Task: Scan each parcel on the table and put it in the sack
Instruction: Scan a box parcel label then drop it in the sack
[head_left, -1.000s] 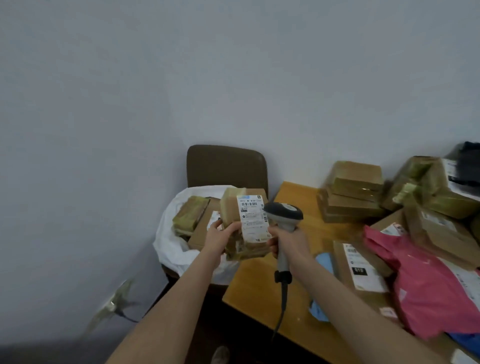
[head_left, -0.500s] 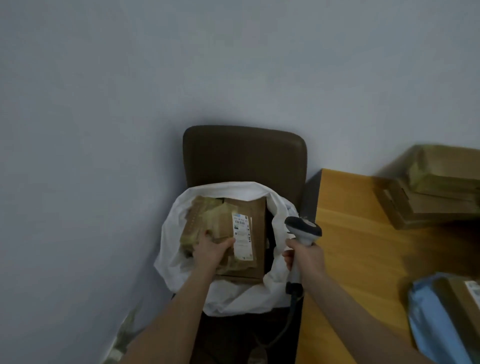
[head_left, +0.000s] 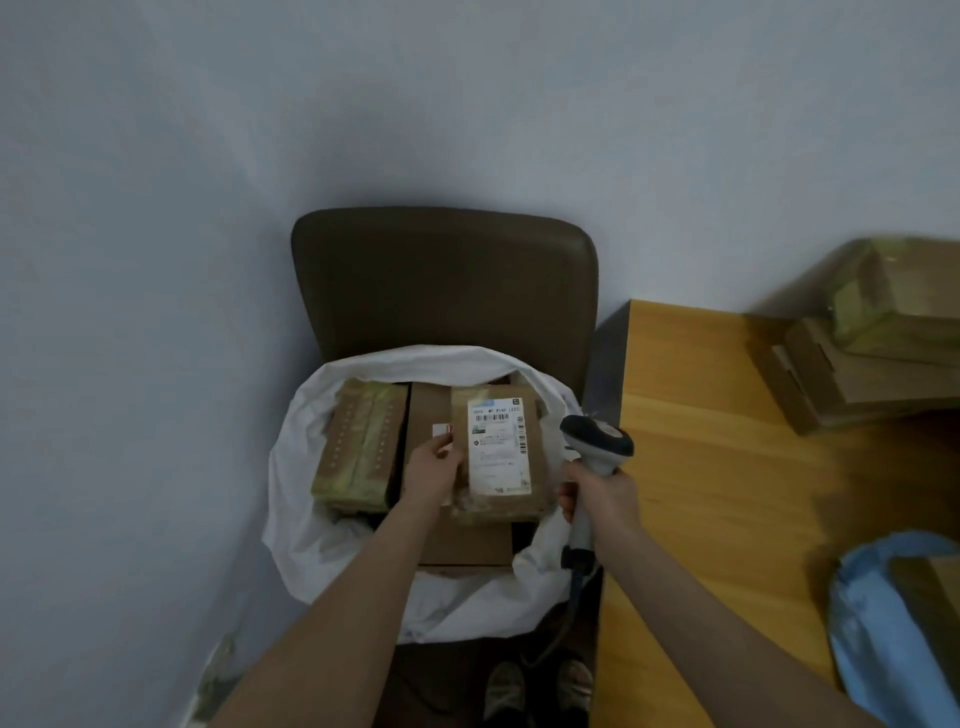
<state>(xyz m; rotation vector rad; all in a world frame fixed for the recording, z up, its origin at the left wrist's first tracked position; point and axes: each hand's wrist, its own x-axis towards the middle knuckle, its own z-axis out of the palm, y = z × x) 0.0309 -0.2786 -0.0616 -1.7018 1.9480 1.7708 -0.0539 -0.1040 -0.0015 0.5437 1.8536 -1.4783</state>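
Note:
The white sack (head_left: 311, 525) stands open on a brown chair. In it, a brown taped parcel with a white label (head_left: 498, 452) lies flat on a large flat box (head_left: 467, 545). My left hand (head_left: 434, 467) reaches into the sack and holds that parcel by its left edge; the fingertips are hidden. A tape-wrapped parcel (head_left: 361, 447) lies at the sack's left side. My right hand (head_left: 600, 493) grips the handle of a grey barcode scanner (head_left: 597, 441) beside the sack's right rim, with its cable hanging down.
The chair back (head_left: 441, 280) stands against the wall. The wooden table (head_left: 701, 467) is to the right, with stacked cardboard parcels (head_left: 883, 358) at its far side and a blue bag parcel (head_left: 872, 634) near the right edge. My shoes (head_left: 540, 691) show below.
My left hand carried the labelled parcel from in front of the scanner into the sack and laid it flat. The view swung left toward the sack, and the scanner came along.

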